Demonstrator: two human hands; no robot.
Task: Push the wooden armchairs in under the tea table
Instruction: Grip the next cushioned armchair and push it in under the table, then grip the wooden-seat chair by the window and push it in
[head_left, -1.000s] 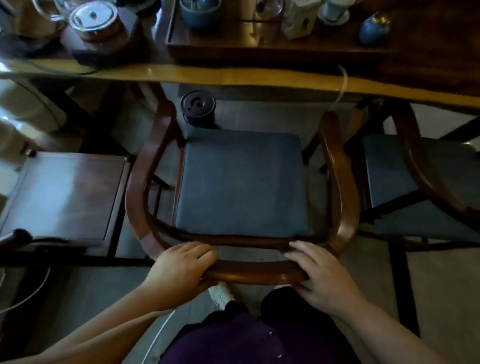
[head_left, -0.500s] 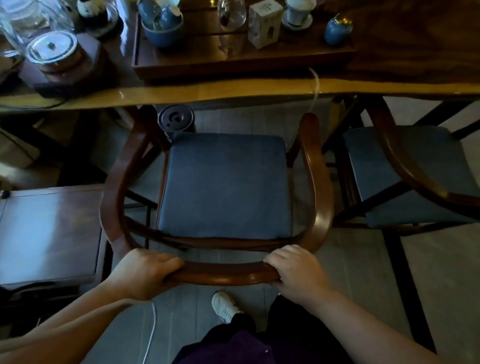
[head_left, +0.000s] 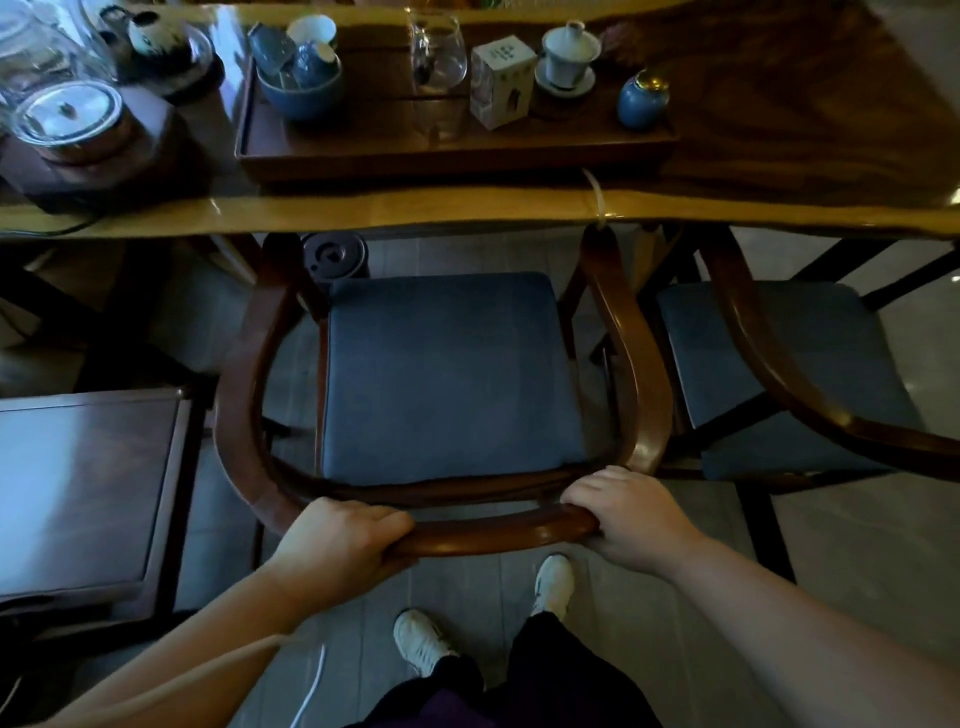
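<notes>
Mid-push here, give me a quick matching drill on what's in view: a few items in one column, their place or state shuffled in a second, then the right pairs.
Items:
1. armchair top rail
2. blue seat cushion
3. white box
4. second armchair

Places or states:
A. upright on the tea tray
B. to the right of the gripped chair
C. gripped by the left hand and the right hand
D. on the gripped chair's seat, front edge close to the tea table edge

Pairs: 1-C, 2-D, 3-A, 4-B
</notes>
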